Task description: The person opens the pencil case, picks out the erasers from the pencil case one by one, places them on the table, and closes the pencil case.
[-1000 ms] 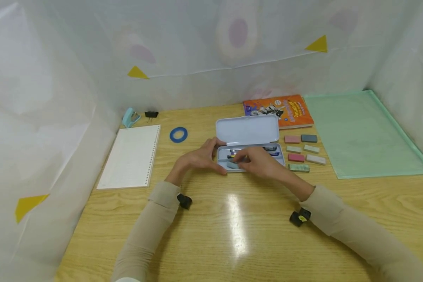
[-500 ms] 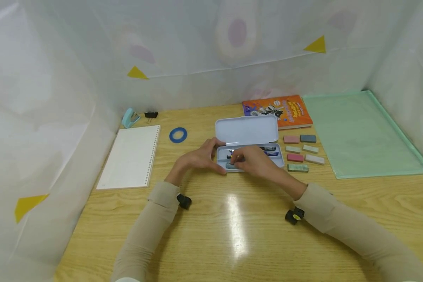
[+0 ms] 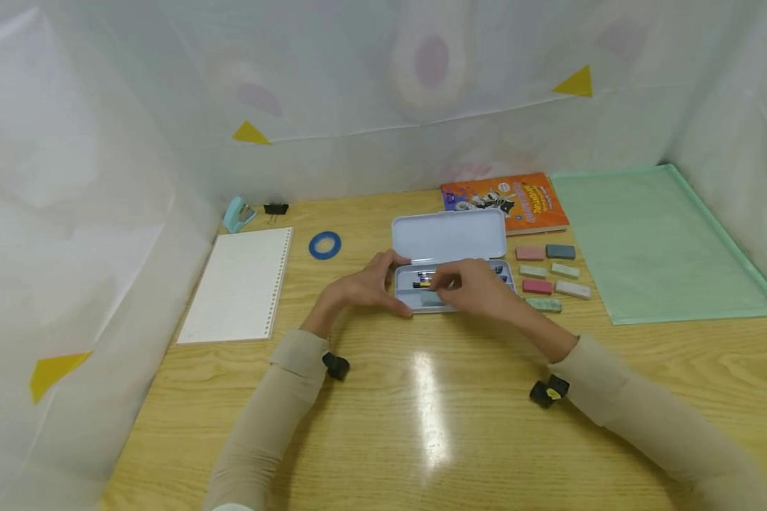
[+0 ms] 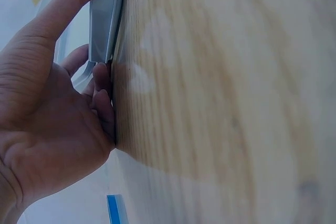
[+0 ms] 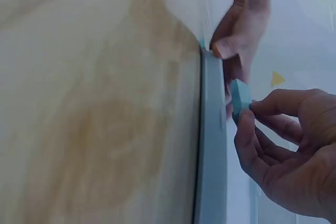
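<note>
A pale blue pencil case (image 3: 449, 234) lies with its lid open in the head view. My left hand (image 3: 366, 285) holds its left end, thumb at the front corner and fingers towards the back. Up close in the left wrist view, the thumb lies along the case's side (image 4: 105, 24). Over the front compartment, my right hand (image 3: 479, 289) pinches a light blue eraser (image 5: 241, 97) between thumb and fingertips. Several pens (image 3: 425, 278) lie in the case's rear compartment, partly hidden by that hand.
Right of the case sit several erasers (image 3: 537, 287) in pink, green, white and dark blue. Behind is an orange book (image 3: 530, 202), with a green mat (image 3: 671, 241) farther right. Leftward lie blue tape (image 3: 324, 245), a paper pad (image 3: 236, 284), a stapler (image 3: 237, 214) and a binder clip (image 3: 276, 209).
My right hand has moved slightly to the right within the case, and the light blue eraser has shifted rightward with it. The left hand keeps its hold on the case.
</note>
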Demonstrator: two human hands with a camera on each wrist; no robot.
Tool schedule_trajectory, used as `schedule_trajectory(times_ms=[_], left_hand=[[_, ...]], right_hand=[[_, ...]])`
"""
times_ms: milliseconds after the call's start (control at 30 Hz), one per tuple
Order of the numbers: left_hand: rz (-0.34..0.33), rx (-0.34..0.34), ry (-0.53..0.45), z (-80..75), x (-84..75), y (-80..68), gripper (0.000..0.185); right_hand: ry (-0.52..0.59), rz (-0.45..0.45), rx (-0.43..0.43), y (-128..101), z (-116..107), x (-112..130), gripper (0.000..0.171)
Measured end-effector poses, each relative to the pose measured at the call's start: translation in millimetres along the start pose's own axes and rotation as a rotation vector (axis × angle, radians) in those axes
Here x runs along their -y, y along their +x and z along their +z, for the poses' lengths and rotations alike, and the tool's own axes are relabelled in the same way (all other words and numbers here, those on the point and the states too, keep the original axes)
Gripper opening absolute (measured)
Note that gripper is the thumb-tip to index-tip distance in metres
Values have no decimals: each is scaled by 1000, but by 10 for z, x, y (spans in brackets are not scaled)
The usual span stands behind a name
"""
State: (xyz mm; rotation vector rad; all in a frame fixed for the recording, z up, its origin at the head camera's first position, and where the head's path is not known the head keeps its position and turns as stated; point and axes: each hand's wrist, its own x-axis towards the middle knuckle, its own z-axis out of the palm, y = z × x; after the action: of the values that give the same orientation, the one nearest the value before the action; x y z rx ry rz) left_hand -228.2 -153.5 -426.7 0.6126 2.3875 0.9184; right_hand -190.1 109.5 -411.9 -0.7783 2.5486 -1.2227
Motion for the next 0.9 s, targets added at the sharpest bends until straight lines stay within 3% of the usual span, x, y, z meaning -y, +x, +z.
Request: schedule_trajectory(times_ms=[233,500,667,900], left_hand=[[-5,2,0,3,-2,-9,94],[-8,1,7,0,-7,-21,95],[-2,3,12,-3,-7,-12,94],[-6,9,2,-10,1,-4,95]], right_hand=[[149,26,1,-273,-363,-168,12],[190,123,-53,-696,-755,-430,18],[136,175,-110,-973,-932,-593,19],[45,251,-120,-1307,-1115,-813,20]])
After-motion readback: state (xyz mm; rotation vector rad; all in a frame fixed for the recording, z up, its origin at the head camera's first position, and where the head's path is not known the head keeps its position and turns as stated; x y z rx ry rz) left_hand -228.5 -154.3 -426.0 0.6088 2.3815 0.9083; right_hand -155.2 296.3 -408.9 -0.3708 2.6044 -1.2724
